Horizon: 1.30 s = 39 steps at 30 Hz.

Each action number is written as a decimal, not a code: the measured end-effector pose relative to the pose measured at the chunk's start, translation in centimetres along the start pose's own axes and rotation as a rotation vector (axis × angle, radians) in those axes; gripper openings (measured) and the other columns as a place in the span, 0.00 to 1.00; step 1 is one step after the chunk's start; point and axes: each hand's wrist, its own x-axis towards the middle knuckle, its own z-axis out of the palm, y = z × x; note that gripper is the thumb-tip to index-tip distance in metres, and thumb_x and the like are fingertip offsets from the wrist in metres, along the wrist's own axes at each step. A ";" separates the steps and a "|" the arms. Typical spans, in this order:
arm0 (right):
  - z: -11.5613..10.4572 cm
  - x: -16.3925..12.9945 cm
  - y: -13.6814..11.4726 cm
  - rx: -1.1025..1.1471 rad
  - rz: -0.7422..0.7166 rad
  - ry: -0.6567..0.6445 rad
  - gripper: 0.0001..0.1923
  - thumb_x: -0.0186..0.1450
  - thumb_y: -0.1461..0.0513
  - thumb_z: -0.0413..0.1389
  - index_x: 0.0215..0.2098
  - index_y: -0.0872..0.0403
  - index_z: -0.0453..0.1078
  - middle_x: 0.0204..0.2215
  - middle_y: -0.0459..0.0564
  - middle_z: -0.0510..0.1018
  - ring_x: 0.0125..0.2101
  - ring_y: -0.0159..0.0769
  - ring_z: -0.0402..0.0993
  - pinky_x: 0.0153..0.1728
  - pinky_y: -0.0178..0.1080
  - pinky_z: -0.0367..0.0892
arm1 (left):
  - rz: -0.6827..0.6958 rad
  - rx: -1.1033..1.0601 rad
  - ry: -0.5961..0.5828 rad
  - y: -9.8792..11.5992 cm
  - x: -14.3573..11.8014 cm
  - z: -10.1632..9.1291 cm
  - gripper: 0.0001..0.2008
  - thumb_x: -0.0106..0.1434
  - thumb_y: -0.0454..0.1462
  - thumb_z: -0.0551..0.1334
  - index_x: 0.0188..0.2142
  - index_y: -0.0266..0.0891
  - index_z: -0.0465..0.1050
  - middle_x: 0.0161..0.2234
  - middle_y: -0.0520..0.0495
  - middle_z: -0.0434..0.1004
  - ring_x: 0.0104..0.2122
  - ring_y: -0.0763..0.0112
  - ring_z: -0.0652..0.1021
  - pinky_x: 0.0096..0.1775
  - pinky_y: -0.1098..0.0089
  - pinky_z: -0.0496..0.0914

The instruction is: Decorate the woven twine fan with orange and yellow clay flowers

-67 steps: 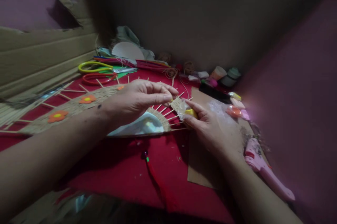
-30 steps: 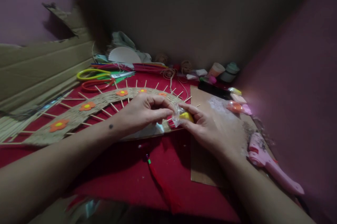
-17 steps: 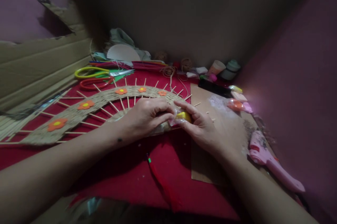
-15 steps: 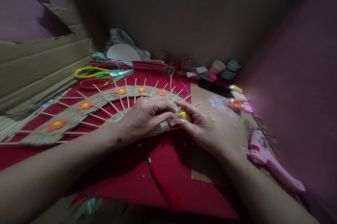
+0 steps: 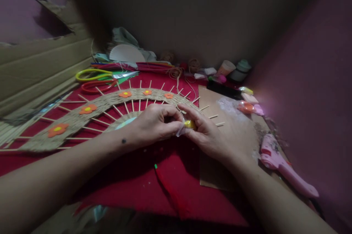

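My right hand (image 5: pixel 207 129) is closed around a small yellow lump in clear plastic (image 5: pixel 189 124), perhaps clay. The fingertips of my left hand (image 5: pixel 162 121) pinch the loose end of the same clear wrapper. Both hands are raised over the right part of a woven twine fan (image 5: pixel 107 100) with thin sticks poking out along its curve. Orange flowers with yellow centres (image 5: pixel 88 109) sit on the woven band, several in a row. The fan's right end is hidden behind my hands.
Scissors with yellow and red handles (image 5: pixel 95 76) lie behind the fan. On the right, a cardboard sheet (image 5: pixel 211 175) carries a black phone-like object (image 5: pixel 222 89) and wrapped coloured lumps (image 5: pixel 246 107). A pink glue gun (image 5: pixel 283 168) rests at the right edge. A red strip (image 5: pixel 172 193) lies in front.
My hands have drawn slightly closer around the yellow packet, and less of its wrapper shows. The whole view has shifted a little; the things on the table look the same.
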 end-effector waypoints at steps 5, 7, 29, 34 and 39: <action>-0.4 0.1 0.1 0.151 0.161 0.051 0.27 0.59 0.64 0.56 0.57 0.45 0.62 0.48 0.47 0.73 0.46 0.38 0.70 0.47 0.45 0.67 | -0.169 -0.590 -0.078 -0.3 0.3 -2.2 0.08 0.59 0.35 0.61 0.23 0.38 0.70 0.16 0.56 0.61 0.16 0.81 0.62 0.19 0.76 0.57; -0.5 0.2 0.3 0.179 0.206 0.070 0.27 0.58 0.63 0.57 0.56 0.47 0.63 0.47 0.49 0.74 0.43 0.37 0.71 0.45 0.45 0.68 | -0.179 -0.718 -0.075 -0.4 0.5 -2.6 0.06 0.58 0.34 0.62 0.25 0.38 0.72 0.18 0.54 0.64 0.17 0.81 0.65 0.19 0.77 0.60; -0.6 0.4 -0.1 0.328 0.270 0.070 0.25 0.55 0.63 0.60 0.52 0.49 0.67 0.50 0.50 0.72 0.48 0.38 0.69 0.49 0.44 0.65 | -0.163 -0.971 -0.190 -1.2 0.9 -1.9 0.06 0.60 0.27 0.59 0.34 0.31 0.75 0.22 0.47 0.75 0.21 0.76 0.76 0.23 0.77 0.74; -0.5 0.3 0.2 0.397 0.242 0.057 0.25 0.54 0.63 0.60 0.51 0.48 0.68 0.46 0.48 0.74 0.41 0.35 0.71 0.45 0.42 0.67 | -0.184 -0.934 -0.163 -1.3 0.7 -1.9 0.07 0.63 0.32 0.59 0.30 0.32 0.74 0.20 0.50 0.73 0.16 0.78 0.72 0.15 0.79 0.70; -0.5 0.2 0.4 0.361 0.213 0.074 0.24 0.54 0.63 0.60 0.50 0.48 0.68 0.48 0.49 0.73 0.42 0.36 0.71 0.42 0.41 0.68 | -0.180 -0.934 -0.168 -1.4 0.8 -2.0 0.06 0.59 0.31 0.62 0.26 0.33 0.71 0.17 0.51 0.72 0.11 0.79 0.70 0.11 0.81 0.66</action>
